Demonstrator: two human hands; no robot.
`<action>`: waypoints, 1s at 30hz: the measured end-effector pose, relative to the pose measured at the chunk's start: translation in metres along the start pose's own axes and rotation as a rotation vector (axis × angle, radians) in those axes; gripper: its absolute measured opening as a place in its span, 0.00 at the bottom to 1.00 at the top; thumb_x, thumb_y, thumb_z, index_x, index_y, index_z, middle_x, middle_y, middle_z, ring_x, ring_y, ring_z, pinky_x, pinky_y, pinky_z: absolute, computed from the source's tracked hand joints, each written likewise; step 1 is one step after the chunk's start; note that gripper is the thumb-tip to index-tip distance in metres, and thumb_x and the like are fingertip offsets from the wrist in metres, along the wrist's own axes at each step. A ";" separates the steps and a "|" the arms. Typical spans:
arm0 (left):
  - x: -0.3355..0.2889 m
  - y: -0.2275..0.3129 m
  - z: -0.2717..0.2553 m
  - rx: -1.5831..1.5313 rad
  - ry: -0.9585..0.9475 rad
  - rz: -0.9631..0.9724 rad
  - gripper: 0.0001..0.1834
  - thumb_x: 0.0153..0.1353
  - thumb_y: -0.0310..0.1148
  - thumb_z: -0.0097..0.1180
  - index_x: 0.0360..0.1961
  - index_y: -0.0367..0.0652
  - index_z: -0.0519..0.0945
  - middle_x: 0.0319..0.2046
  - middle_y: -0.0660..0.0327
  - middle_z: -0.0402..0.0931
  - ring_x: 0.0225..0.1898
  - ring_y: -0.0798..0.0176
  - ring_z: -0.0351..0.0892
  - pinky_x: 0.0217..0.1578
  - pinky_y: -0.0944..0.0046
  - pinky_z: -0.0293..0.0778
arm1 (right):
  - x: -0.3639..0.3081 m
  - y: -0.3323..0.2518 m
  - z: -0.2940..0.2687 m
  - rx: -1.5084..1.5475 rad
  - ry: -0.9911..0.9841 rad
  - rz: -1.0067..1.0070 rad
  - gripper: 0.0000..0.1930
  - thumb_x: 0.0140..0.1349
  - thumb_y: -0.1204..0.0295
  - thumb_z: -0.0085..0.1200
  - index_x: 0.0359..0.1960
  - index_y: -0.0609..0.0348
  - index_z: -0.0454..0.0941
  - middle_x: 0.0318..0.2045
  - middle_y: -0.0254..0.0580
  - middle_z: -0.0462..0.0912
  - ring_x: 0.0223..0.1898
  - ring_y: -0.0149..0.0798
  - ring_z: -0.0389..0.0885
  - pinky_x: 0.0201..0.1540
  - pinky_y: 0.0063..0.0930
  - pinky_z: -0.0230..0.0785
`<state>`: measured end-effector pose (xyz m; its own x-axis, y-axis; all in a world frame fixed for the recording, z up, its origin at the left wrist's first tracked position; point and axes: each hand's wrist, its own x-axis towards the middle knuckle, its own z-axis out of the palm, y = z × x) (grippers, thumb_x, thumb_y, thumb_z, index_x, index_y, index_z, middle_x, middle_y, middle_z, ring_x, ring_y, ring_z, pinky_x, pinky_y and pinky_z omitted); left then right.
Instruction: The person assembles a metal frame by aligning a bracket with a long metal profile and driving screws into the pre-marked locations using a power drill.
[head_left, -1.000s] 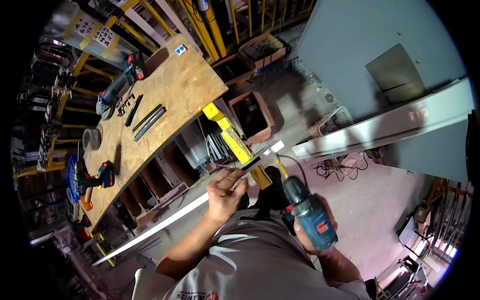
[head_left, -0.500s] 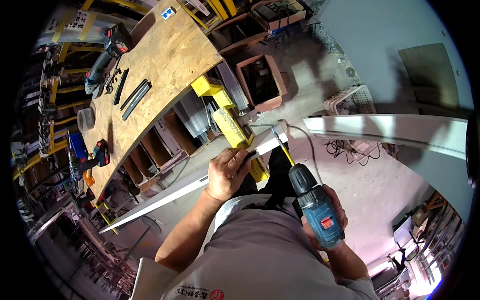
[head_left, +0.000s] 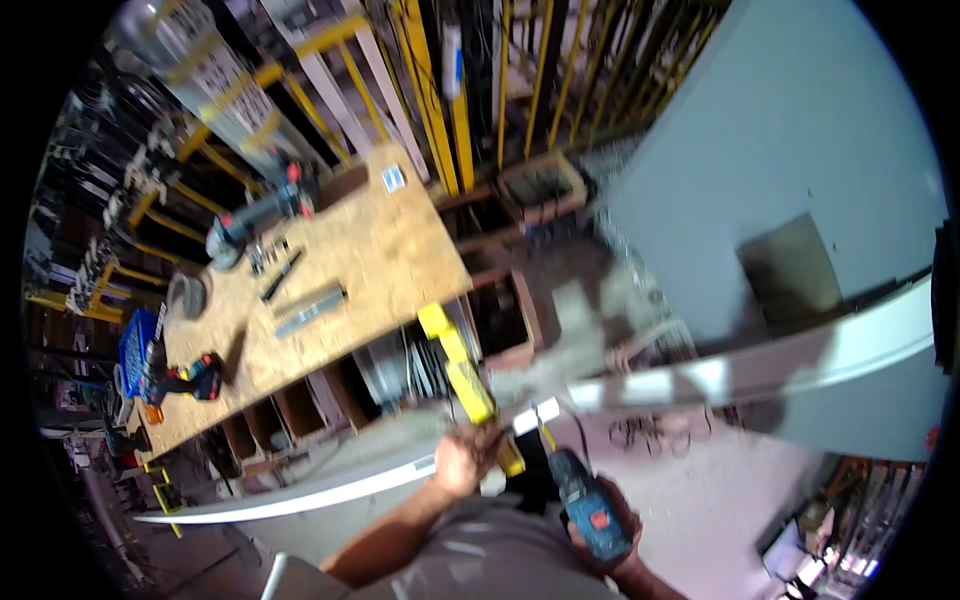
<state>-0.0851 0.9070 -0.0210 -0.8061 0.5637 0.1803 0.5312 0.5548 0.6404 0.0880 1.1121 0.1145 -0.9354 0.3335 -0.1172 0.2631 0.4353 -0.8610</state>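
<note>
"Where could your right grip (head_left: 621,528) pass?"
"Rightward, over the pale floor (head_left: 690,490) at lower right; farther up the frame, the long white beam (head_left: 770,370) bars me."
"And your left grip (head_left: 466,462)?"
"The yellow support (head_left: 466,388) stands just beside mine, and the white strip (head_left: 330,493) crosses from lower left toward centre."

drill (head_left: 592,508) blu/blk | bit (head_left: 547,437) yel | strip (head_left: 400,476) wht | benchtop (head_left: 390,240) tan, mottled
</note>
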 end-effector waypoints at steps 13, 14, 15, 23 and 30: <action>0.003 0.002 -0.006 -0.134 -0.030 -0.012 0.14 0.54 0.23 0.71 0.42 0.37 0.84 0.36 0.52 0.84 0.35 0.46 0.86 0.34 0.53 0.81 | -0.023 -0.014 -0.011 -0.017 -0.133 0.127 0.43 0.56 0.67 0.71 0.71 0.73 0.65 0.49 0.54 0.85 0.46 0.43 0.88 0.50 0.33 0.80; 0.001 0.001 -0.003 -0.140 0.032 0.008 0.14 0.53 0.23 0.72 0.42 0.36 0.85 0.35 0.52 0.85 0.35 0.48 0.87 0.34 0.54 0.82 | -0.026 -0.011 -0.010 -0.106 -0.130 0.097 0.43 0.56 0.66 0.71 0.70 0.74 0.65 0.52 0.56 0.84 0.48 0.45 0.87 0.51 0.34 0.80; -0.001 0.002 0.000 -0.138 0.044 0.013 0.15 0.53 0.24 0.72 0.43 0.36 0.85 0.35 0.53 0.85 0.35 0.49 0.87 0.35 0.54 0.83 | -0.032 -0.007 -0.013 -0.194 -0.130 0.064 0.43 0.57 0.64 0.71 0.70 0.74 0.65 0.55 0.58 0.82 0.51 0.46 0.86 0.53 0.35 0.80; -0.001 -0.001 0.003 -0.063 0.035 0.053 0.16 0.54 0.28 0.73 0.44 0.34 0.86 0.36 0.53 0.87 0.34 0.53 0.88 0.36 0.57 0.84 | -0.024 -0.013 -0.006 -0.303 -0.085 -0.056 0.42 0.59 0.59 0.71 0.68 0.76 0.67 0.59 0.62 0.78 0.47 0.50 0.88 0.46 0.33 0.82; -0.007 0.001 0.004 -0.041 -0.035 0.052 0.16 0.54 0.28 0.72 0.43 0.33 0.87 0.38 0.53 0.87 0.38 0.54 0.88 0.40 0.59 0.84 | -0.025 -0.019 -0.010 -0.235 -0.113 0.079 0.42 0.61 0.58 0.72 0.68 0.72 0.66 0.65 0.65 0.74 0.58 0.52 0.81 0.56 0.37 0.79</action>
<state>-0.0782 0.9061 -0.0242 -0.7677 0.6126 0.1880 0.5603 0.4993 0.6609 0.1093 1.1039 0.1389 -0.9266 0.2847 -0.2455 0.3719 0.5984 -0.7097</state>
